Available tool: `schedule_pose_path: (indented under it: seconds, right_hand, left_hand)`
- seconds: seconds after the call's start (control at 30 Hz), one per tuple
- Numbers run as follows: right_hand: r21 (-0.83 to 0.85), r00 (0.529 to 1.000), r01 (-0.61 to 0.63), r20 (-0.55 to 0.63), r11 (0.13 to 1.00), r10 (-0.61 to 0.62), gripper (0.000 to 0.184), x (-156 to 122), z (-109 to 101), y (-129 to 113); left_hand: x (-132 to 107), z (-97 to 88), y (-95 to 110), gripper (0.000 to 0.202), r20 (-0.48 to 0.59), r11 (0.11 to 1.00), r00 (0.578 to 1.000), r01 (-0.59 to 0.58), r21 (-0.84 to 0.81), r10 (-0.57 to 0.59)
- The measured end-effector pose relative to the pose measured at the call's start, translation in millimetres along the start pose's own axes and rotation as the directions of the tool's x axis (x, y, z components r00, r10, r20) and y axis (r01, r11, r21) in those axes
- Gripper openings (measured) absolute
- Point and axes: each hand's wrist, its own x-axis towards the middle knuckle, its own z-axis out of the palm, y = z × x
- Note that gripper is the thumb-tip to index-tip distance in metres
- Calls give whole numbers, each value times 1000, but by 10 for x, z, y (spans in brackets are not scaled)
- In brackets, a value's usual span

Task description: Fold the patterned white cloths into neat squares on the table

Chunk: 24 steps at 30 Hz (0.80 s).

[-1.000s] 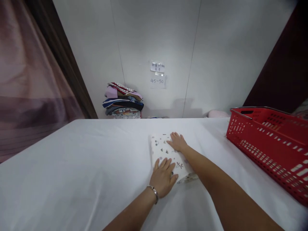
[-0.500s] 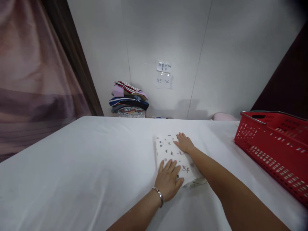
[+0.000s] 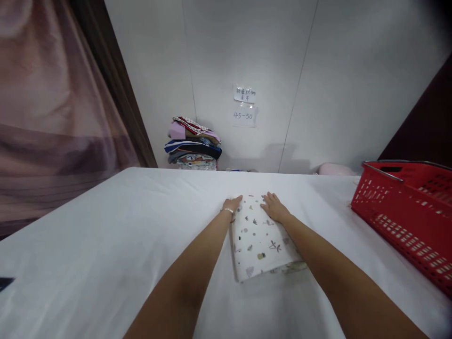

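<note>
A folded white cloth [image 3: 259, 240] printed with small grey, green and brown motifs lies flat on the white-covered table. At its far left corner is my left hand [image 3: 231, 205], a bracelet on the wrist. One digit reaches over the cloth's top, while the others bend at the left edge, partly hidden, closed on that corner. My right hand [image 3: 276, 208] rests palm down on the far right part, fingers stretched out. The cloth's right side is partly covered by my right forearm. Layers show along the near edge.
A red plastic basket [image 3: 399, 207] with a metal handle stands on the right. Behind the table's far edge rises a pile of folded fabrics [image 3: 193, 146] against the grey wall. Two paper signs [image 3: 245, 115] hang there. A pink curtain [image 3: 60, 141] hangs at left.
My left hand has gone from lying flat on the near left part of the cloth to its far left corner. The right hand stays nearly in place. The view has shifted slightly.
</note>
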Motion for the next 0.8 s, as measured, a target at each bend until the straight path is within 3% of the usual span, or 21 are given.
schedule_pose_path:
  seconds: [0.2,0.43,0.63,0.8]
  right_hand:
    - [13,999,23,-40,1000,-22,62,-23,41,9]
    - [47,999,39,7,998,-39,59,-60,-78,-62]
    - [131,997,-35,74,991,25,60,-195,-306,-39]
    - [215,986,-154,97,964,136,69,-783,-385,56]
  left_hand:
    - [235,73,-38,43,-37,981,998,-48,188,56]
    - [235,39,-29,60,1,954,998,-64,293,67]
    - [-142,-92,-158,71,64,944,981,-193,267,182]
    - [-691,-256,-500,73,160,955,958,-262,139,239]
